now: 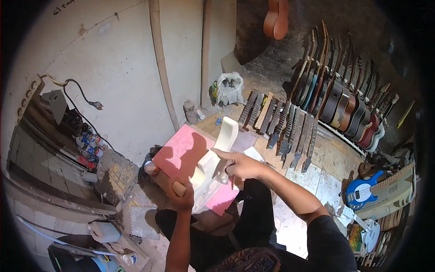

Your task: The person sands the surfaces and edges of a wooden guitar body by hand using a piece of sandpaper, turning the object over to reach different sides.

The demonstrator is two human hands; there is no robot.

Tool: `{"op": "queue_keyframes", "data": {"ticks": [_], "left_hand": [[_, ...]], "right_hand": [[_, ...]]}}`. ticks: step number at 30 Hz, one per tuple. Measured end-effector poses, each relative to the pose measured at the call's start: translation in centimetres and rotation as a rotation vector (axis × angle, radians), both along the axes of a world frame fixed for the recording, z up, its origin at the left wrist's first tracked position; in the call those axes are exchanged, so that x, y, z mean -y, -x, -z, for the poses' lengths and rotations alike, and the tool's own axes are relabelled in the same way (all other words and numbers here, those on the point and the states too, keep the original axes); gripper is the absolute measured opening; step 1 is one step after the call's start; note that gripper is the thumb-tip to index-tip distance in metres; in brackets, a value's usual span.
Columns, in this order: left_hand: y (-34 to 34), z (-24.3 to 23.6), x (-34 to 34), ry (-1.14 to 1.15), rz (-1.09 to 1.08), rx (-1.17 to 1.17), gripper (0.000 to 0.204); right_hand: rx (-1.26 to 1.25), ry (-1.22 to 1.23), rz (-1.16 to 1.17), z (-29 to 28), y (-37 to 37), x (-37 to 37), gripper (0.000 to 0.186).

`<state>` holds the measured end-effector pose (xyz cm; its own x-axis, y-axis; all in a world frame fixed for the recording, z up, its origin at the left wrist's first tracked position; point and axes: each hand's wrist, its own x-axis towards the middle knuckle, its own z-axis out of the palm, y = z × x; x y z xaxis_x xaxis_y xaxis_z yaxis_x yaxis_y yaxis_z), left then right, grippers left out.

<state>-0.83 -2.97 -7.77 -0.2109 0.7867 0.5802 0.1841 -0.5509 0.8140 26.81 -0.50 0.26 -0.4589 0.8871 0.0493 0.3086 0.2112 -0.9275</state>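
A cream, unpainted piece shaped like an electric guitar body (209, 164), with a curved horn rising at its far end, stands tilted in front of me over a pink board (176, 147). My left hand (182, 195) is closed at its near left side, around a tan, block-like piece whose kind I cannot make out. On the right side, my right hand (240, 165) has its index finger stretched onto the cream wood. Its other fingers curl around a rounded, pale thing, mostly hidden. Shadows of my arms and the horn fall across the board.
Guitar necks (290, 129) lie in a row beyond the board. Several guitars stand in a rack (340, 138) at the far right; a blue bass (361, 192) is nearer. A tin (150, 168) stands by the board's left corner. A plug (96, 105) hangs along the left wall.
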Motion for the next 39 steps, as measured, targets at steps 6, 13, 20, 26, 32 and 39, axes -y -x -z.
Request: {"op": "queue_keyframes", "data": {"ticks": [6, 13, 20, 26, 32, 39], "left_hand": [[0.7, 2.1, 0.5, 0.002, 0.098, 0.207, 0.025], [0.4, 1.4, 0.5, -0.017, 0.062, 0.201, 0.026], [0.3, 0.1, 1.0, -0.034, 0.144, 0.209, 0.026], [0.5, 0.9, 1.0, -0.015, 0.131, 0.231, 0.027], [1.3, 0.1, 1.8, -0.008, 0.141, 0.168, 0.024], [-0.2, -0.1, 2.2, -0.002, 0.118, 0.178, 0.024]], "right_hand": [[-0.016, 0.117, 0.041, -2.4, -1.0, 0.1, 0.084], [0.089, 0.173, 0.096, -3.1, 2.5, 2.8, 0.091], [0.154, -0.118, 0.167, -2.0, 0.3, 1.0, 0.084], [0.472, -0.081, 0.195, -4.9, 2.9, 3.2, 0.083], [-0.161, 0.52, 0.02, -4.1, 1.0, 2.2, 0.084], [0.208, 0.012, 0.168, -2.2, 2.9, 3.2, 0.084]]}}
